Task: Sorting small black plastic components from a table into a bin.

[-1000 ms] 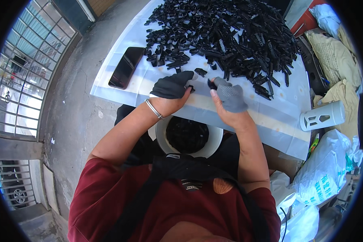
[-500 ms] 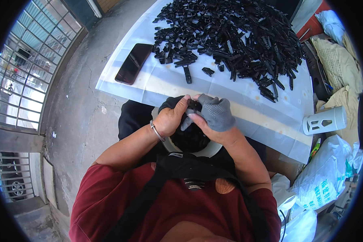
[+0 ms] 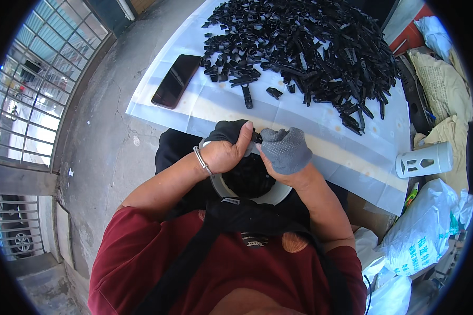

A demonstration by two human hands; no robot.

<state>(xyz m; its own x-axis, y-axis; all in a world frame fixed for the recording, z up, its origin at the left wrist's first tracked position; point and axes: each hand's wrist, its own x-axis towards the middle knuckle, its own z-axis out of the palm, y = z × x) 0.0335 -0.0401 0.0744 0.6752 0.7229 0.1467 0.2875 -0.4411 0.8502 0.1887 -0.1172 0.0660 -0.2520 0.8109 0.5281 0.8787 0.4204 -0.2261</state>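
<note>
My left hand (image 3: pixel 227 148), in a black partial glove with a metal bangle at the wrist, and my right hand (image 3: pixel 285 151), in a grey dotted partial glove, meet at the table's near edge. Between them is a small black plastic part (image 3: pixel 257 137), pinched by both hands and mostly covered by fingers and thumbs. Right below, in my lap, a pale bowl (image 3: pixel 279 196) holds more black pieces (image 3: pixel 247 178). Beyond my hands a big heap of small black plastic parts (image 3: pixel 305 52) spreads over the white-covered table (image 3: pixel 205 113).
A dark phone (image 3: pixel 176 81) lies left of the heap. One loose black part (image 3: pixel 247 97) lies nearer me. At the right edge are a pale green plastic holder (image 3: pixel 424 159) and plastic bags (image 3: pixel 420 231). A barred window (image 3: pixel 42 89) stands at far left.
My left thumb has straightened upward and my hands have shifted slightly around the black part. More of the bowl's contents shows below them. The heap and phone stay put.
</note>
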